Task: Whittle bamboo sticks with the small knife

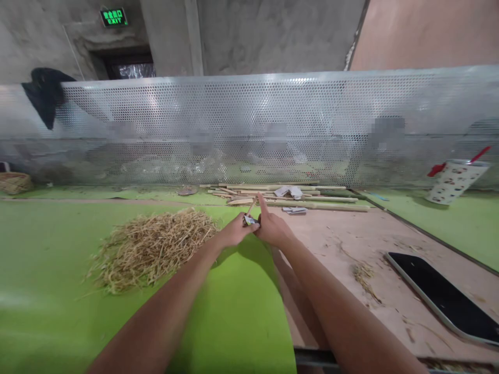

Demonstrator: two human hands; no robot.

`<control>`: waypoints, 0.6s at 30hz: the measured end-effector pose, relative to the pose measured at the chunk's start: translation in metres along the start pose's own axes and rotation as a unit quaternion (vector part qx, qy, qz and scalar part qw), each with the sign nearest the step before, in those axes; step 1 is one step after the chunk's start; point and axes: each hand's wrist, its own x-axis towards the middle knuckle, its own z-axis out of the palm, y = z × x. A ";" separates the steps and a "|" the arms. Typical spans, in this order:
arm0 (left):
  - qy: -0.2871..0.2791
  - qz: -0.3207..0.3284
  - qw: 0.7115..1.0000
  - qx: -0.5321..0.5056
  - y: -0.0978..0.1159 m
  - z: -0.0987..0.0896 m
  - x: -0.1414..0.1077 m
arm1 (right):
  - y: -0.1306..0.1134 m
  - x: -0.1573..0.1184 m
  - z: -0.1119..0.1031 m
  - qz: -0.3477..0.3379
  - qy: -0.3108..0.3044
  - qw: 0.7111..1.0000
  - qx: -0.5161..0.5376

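Note:
My left hand and my right hand meet over the middle of the bench, both arms stretched forward. Between their fingertips they pinch a small pale object with a thin stick rising from it. My right index finger points upward beside the stick. A loose pile of dry straw lies on the green mat just left of my left hand.
A bundle of bamboo strips lies at the back under a perforated metal screen. A black tablet rests on the brown board at right. A patterned cup stands far right, a woven basket far left.

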 end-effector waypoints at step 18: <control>0.074 -0.046 0.992 0.091 -0.006 0.011 -0.003 | -0.013 0.000 0.004 0.071 -0.027 0.997 -0.018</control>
